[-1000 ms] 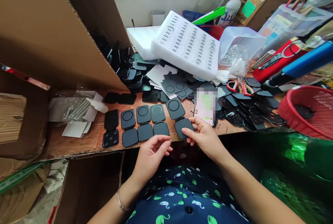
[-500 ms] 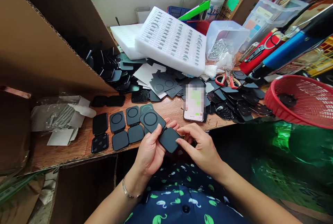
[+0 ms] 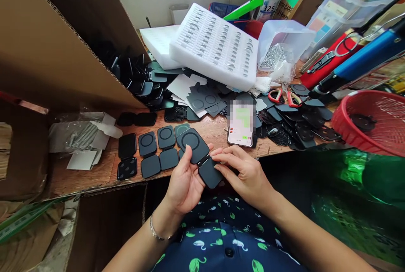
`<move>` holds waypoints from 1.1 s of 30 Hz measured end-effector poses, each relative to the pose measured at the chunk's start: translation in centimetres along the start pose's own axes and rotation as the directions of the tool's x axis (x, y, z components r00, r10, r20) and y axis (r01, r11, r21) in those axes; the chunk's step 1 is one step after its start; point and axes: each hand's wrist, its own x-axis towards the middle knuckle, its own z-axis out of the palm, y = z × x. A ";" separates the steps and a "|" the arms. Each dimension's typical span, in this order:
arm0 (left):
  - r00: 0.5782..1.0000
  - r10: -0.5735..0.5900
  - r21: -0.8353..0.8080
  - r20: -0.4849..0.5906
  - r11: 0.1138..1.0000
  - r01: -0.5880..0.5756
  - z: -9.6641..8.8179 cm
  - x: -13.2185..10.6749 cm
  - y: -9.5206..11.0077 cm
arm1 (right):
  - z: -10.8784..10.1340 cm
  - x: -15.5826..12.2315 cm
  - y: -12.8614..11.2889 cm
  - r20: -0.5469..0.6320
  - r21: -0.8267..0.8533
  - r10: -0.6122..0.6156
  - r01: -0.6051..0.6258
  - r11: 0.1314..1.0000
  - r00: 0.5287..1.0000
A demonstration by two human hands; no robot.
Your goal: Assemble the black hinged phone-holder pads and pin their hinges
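Observation:
A dark folding wireless charger lies opened out over the bench's front edge. Its upper panel carries a ring mark; a hinge joins it to a plain lower panel. My left hand supports it from beneath, thumb on the ringed panel's edge. With thumb and fingers, my right hand grips the plain panel's right edge. Similar opened chargers stand in a row to the left. At the row's left end, one charger shows dark round spots on its lower panel.
A phone lies at the bench's front. Behind it are white foam trays, red-handled scissors and piled black parts. A red basket stands right, a cardboard box left, beside bagged grey strips.
The view has shifted, so the bench things appear slightly further right. My right fingers have moved up along the plain panel's edge, and the charger is turned a little in my hands.

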 end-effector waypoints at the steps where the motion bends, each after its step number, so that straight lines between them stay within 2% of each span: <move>1: 1.000 -0.012 -0.008 0.003 1.000 0.012 -0.1 0.0 0.1 | -0.1 0.1 0.0 0.017 0.002 -0.002 0.001 1.000 1.000; 5: 0.997 -0.059 -0.048 0.054 0.997 0.061 -0.3 0.0 0.1 | -0.6 0.4 -0.1 0.122 -0.012 0.015 -0.013 1.000 0.992; 9: 0.991 -0.095 -0.039 0.098 0.994 0.099 -0.3 0.0 0.3 | -1.3 1.0 -0.1 0.261 -0.055 0.050 -0.037 0.998 0.964; 13: 0.981 -0.156 -0.022 0.120 0.987 0.160 -0.2 0.0 0.7 | -1.5 1.3 -0.3 0.262 -0.050 -0.077 0.093 0.994 0.962; 16: 0.955 -0.221 -0.025 0.197 0.973 0.230 -0.1 0.0 0.9 | -1.6 1.6 -0.5 0.296 -0.075 -0.179 0.210 0.975 0.938; 19: 0.934 -0.255 -0.031 0.251 0.962 0.271 0.0 0.0 0.9 | -1.8 1.9 -0.8 0.352 -0.122 -0.190 0.246 0.961 0.917; 22: 0.930 -0.269 -0.046 0.251 0.956 0.289 -0.1 0.2 0.9 | -2.1 2.1 -0.9 0.356 -0.134 -0.191 0.252 0.958 0.915; 25: 0.959 -0.229 -0.052 0.168 0.969 0.241 -0.3 0.5 0.9 | -2.3 1.9 -0.8 0.196 -0.106 -0.133 0.156 0.982 0.972; 28: 0.994 -0.080 -0.050 0.075 0.995 0.084 -0.6 0.7 0.8 | -2.2 1.2 -0.7 -0.016 -0.046 0.034 -0.035 0.998 0.999; 30: 0.998 0.003 -0.047 0.055 0.999 0.000 -0.6 0.7 0.8 | -2.0 0.6 -0.7 -0.058 0.028 0.187 -0.185 0.982 0.981; 31: 0.998 0.027 -0.041 0.054 0.999 -0.025 -0.6 0.7 0.7 | -1.8 0.3 -0.7 -0.037 0.103 0.277 -0.272 0.957 0.960; 33: 0.997 0.057 -0.011 0.055 0.998 -0.056 -0.6 0.5 0.6 | -1.4 -0.1 -0.7 0.102 0.307 0.446 -0.454 0.836 0.889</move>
